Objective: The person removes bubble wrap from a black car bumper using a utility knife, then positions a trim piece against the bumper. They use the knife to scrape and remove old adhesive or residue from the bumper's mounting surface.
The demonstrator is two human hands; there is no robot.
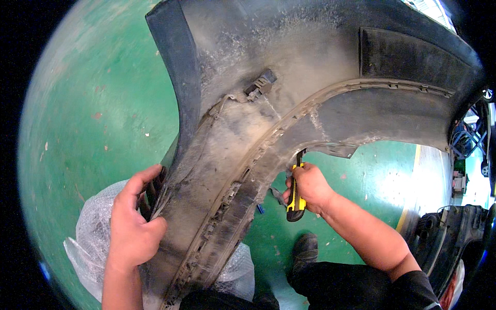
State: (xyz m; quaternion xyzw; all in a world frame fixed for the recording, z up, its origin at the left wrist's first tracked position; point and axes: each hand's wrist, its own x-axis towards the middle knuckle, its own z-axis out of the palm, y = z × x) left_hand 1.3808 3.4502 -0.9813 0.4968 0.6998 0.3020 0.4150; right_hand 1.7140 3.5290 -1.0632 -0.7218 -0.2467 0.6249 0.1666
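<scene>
A large, dusty black car bumper (pixel 392 116) stretches across the view, its inner side toward me, with a row of clip slots along a curved ridge. At its left edge my left hand (pixel 135 222) is closed around the rim, thumb on the near side. My right hand (pixel 309 188) grips a yellow and black utility knife (pixel 296 199), pointing away from me. The knife's front end meets the lower inner edge of the bumper; how far the blade reaches is hard to see. A small dark sensor-like block (pixel 261 85) with a cable sits on the bumper's inner face.
Bubble wrap (pixel 95 222) lies beneath the bumper's near left end. Below is a green floor (pixel 103 119) with a yellow line (pixel 416 165) on the right. More dark car parts (pixel 449 232) stand at the right. My shoe (pixel 305 249) is near the knife.
</scene>
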